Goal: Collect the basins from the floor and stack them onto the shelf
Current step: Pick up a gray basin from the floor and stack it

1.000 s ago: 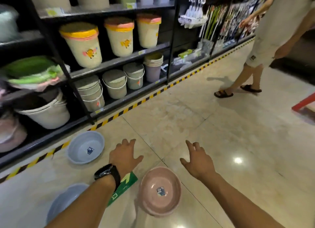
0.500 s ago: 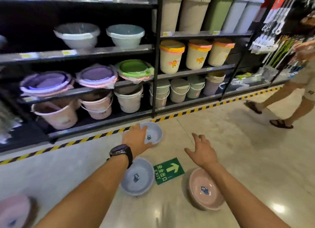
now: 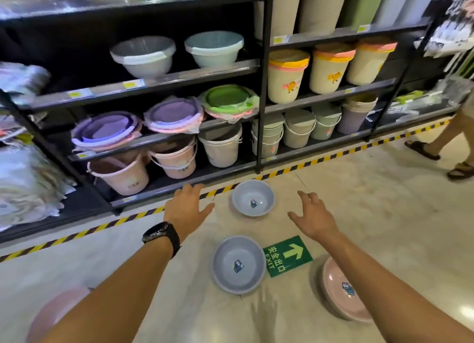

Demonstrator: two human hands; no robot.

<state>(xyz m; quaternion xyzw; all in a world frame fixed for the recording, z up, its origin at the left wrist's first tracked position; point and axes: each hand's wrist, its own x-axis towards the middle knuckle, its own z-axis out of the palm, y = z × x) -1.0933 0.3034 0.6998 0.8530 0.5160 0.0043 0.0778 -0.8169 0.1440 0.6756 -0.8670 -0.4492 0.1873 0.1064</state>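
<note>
Several basins lie on the floor. A small grey-blue basin (image 3: 253, 198) sits by the striped floor tape, between my two hands. A larger grey-blue basin (image 3: 238, 264) lies nearer to me, and a pink basin (image 3: 338, 291) is partly hidden under my right forearm. Another pink basin (image 3: 55, 314) shows at the lower left behind my left arm. My left hand (image 3: 186, 209), with a black watch on its wrist, hovers open to the left of the small basin. My right hand (image 3: 311, 215) hovers open to its right. Neither touches a basin. The black shelf (image 3: 159, 137) stands ahead.
The shelf holds stacked purple and green basins (image 3: 174, 115), grey bowls (image 3: 143, 55), pink and white buckets (image 3: 177, 160) and lidded bins (image 3: 287, 73). A green exit sticker (image 3: 287, 255) lies on the floor. A person in sandals (image 3: 436, 150) walks at the right.
My view has swung left and nearer to the shelf. My left hand has come off the small basin and now hovers beside it; both hands stay open.
</note>
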